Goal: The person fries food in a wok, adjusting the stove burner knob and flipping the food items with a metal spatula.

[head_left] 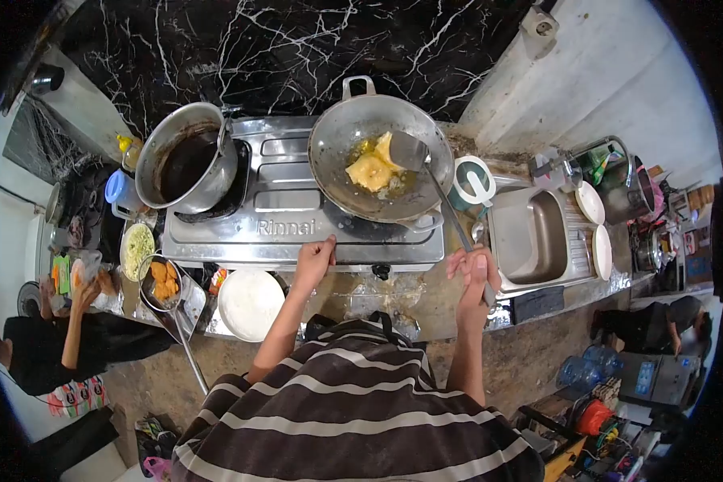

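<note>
My right hand [472,277] is wrapped round the handle of a long metal spatula [446,197]. The spatula's blade lies in a big wok [337,173] on the right burner, against a yellow piece of frying food [371,171] in oil. My left hand [317,259] rests at the front edge of the steel gas stove [281,227], left of the wok, with its fingers curled in and nothing visible in them. Left of that hand a white round plate or bowl [251,305] stands on the counter. A wire strainer [162,283] holds orange-brown fried pieces [165,280].
A deep pot [189,157] with dark contents stands on the left burner. Right of the wok are a lidded tub [471,185] and a sink [550,241]. A plate of shredded greens [137,251] sits left. A co-worker [56,337] works at far left; another person [659,321] bends at far right.
</note>
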### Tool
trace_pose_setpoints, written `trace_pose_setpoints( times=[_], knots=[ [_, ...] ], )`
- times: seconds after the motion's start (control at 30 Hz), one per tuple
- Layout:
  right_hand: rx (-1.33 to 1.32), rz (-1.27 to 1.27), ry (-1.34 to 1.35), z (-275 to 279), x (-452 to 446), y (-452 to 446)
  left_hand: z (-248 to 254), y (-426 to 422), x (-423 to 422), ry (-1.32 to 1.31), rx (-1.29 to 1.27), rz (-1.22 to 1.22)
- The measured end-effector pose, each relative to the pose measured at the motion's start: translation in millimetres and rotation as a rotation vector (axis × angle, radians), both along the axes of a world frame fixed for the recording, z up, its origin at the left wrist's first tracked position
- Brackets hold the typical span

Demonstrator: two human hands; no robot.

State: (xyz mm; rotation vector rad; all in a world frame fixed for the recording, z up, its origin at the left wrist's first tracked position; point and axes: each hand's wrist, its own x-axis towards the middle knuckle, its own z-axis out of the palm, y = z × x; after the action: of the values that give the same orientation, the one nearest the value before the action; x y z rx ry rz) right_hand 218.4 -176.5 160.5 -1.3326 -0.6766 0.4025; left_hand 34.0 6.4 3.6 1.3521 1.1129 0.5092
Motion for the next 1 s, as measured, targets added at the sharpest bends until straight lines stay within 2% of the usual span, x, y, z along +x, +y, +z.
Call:
trace_pose_setpoints(
  times=[0.1,0.27,0.43,0.63,1.0],
  knots=[
    [-0.053,0.032,-0.150,-1.7,-3.4,1.3,0.1,-1.4,0.4,0.009,0.003,0.005],
    [-0.119,0.053,-0.202,7.8,-14.3,3.7,-3.1,-0.6,1.3,-0.019,0.028,0.007],
    [-0.273,0.091,-0.397,6.8,-14.6,8.3,-0.5,-1.7,0.1,-0.042,0.001,0.001],
    [-0.298,0.129,-0.592,17.4,-16.3,24.0,3.9,-3.8,-0.3,-0.023,-0.008,0.020],
    [-0.290,0.270,-0.672,23.4,-17.7,56.8,-3.6,-4.1,0.9,-0.065,0.011,0.027]
  ],
)
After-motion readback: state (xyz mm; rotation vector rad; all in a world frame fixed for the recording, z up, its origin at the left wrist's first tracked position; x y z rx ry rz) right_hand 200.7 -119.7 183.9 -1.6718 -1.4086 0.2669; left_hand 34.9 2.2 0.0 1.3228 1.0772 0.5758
